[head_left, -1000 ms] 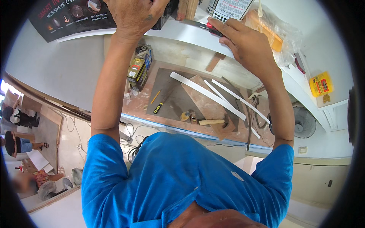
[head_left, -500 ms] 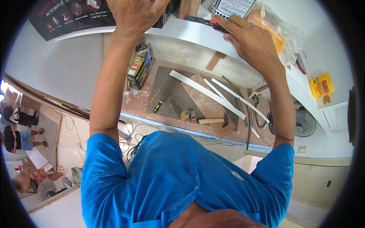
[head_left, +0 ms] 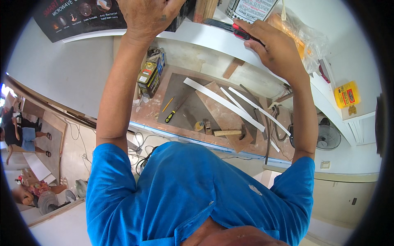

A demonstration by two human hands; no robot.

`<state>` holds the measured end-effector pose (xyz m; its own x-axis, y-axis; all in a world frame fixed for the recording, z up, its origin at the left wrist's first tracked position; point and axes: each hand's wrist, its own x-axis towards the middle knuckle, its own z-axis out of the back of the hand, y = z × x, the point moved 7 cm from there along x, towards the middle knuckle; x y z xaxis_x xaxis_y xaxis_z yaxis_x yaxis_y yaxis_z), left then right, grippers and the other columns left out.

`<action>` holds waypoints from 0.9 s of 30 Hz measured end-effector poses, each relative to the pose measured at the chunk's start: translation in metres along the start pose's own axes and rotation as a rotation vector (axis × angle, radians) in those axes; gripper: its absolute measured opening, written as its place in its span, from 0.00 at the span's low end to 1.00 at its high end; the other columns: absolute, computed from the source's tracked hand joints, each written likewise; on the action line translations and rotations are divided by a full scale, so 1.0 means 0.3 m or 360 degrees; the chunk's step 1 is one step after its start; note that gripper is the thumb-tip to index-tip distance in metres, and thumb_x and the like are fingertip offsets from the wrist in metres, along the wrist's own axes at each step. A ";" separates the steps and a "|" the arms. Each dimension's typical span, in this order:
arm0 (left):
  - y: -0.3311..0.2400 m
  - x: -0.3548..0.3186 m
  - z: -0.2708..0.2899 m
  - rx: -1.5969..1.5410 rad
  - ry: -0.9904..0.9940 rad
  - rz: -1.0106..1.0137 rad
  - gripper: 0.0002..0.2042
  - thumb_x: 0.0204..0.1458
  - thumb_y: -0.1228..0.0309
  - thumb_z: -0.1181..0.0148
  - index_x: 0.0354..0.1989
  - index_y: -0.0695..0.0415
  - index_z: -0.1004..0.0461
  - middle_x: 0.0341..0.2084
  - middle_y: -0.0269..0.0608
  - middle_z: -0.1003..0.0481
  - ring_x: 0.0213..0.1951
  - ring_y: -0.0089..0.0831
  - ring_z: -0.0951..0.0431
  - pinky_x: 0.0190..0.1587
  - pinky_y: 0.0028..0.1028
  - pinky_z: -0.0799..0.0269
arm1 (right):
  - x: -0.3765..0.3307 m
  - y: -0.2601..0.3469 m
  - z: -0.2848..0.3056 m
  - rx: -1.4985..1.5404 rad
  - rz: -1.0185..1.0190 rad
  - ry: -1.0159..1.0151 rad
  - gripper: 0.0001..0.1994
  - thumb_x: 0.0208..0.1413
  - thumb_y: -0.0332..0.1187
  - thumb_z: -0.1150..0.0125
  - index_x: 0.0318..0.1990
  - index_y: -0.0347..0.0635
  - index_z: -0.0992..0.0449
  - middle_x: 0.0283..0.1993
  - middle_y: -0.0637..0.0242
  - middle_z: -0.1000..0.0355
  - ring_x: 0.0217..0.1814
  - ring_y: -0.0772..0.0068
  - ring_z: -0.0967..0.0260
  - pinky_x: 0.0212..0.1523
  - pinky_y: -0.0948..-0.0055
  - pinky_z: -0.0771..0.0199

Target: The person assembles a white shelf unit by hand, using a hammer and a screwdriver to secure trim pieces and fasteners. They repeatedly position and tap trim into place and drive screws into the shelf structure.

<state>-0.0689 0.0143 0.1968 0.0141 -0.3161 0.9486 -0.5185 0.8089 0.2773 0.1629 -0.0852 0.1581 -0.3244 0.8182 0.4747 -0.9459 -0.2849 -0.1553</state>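
Observation:
My right hand [head_left: 275, 45] is closed round the red and black handle [head_left: 243, 33] of a long, dark, flat tool, which looks like a file [head_left: 219, 24]. Its dark part lies along the raised white ledge [head_left: 197, 35]. Up at the top edge, my left hand [head_left: 150, 16] is in front of a black printed box [head_left: 82, 20]; its fingers run out of the picture, so their grip is hidden. Just behind the right hand stands a white metal can [head_left: 250, 9], beside a clear plastic bag with orange contents [head_left: 297, 37].
Below the ledge, a dusty board surface holds white strips [head_left: 223, 102], a hammer [head_left: 230, 132], a screwdriver [head_left: 170, 117], a pencil [head_left: 168, 104] and a dark can [head_left: 148, 78]. A yellow tub [head_left: 347, 94] and a fan [head_left: 328, 135] are at the right. Other people are at far left.
My right hand and the file have shifted slightly nearer along the ledge, showing more of the handle. My left hand stays almost still. People at far left have moved.

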 end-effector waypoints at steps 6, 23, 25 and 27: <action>-0.003 -0.001 0.004 -0.0018 0.0002 0.0000 0.26 0.48 0.73 0.29 0.59 0.59 0.24 0.65 0.54 0.31 0.67 0.52 0.34 0.69 0.47 0.40 | -0.012 0.046 -0.005 -0.0215 0.0001 -0.0076 0.24 0.63 0.35 0.36 0.67 0.60 0.25 0.46 0.68 0.23 0.44 0.62 0.21 0.38 0.62 0.20; 0.007 -0.012 -0.005 0.0008 -0.0030 -0.0025 0.27 0.49 0.71 0.29 0.60 0.58 0.24 0.65 0.53 0.31 0.68 0.52 0.35 0.69 0.47 0.41 | -0.023 0.055 -0.002 -0.0331 0.0027 -0.0154 0.23 0.61 0.34 0.34 0.65 0.59 0.23 0.44 0.70 0.23 0.39 0.63 0.21 0.34 0.63 0.20; 0.010 -0.015 -0.007 0.0003 -0.0031 -0.0029 0.27 0.49 0.71 0.29 0.60 0.58 0.24 0.65 0.53 0.31 0.68 0.52 0.35 0.69 0.47 0.41 | -0.007 0.057 -0.007 -0.0329 0.0039 -0.0141 0.23 0.61 0.33 0.34 0.65 0.59 0.23 0.43 0.71 0.23 0.39 0.63 0.21 0.35 0.64 0.21; 0.015 -0.011 -0.003 -0.0011 -0.0037 -0.0041 0.27 0.49 0.71 0.28 0.60 0.57 0.24 0.65 0.53 0.31 0.68 0.52 0.35 0.69 0.47 0.41 | 0.019 0.063 -0.017 -0.0329 0.0080 -0.0166 0.23 0.60 0.33 0.33 0.64 0.58 0.22 0.43 0.71 0.23 0.40 0.64 0.20 0.35 0.64 0.21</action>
<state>-0.0705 0.0194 0.1951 0.0078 -0.3484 0.9373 -0.5124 0.8035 0.3030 0.1430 -0.0836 0.1535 -0.3788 0.7463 0.5474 -0.9136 -0.2071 -0.3498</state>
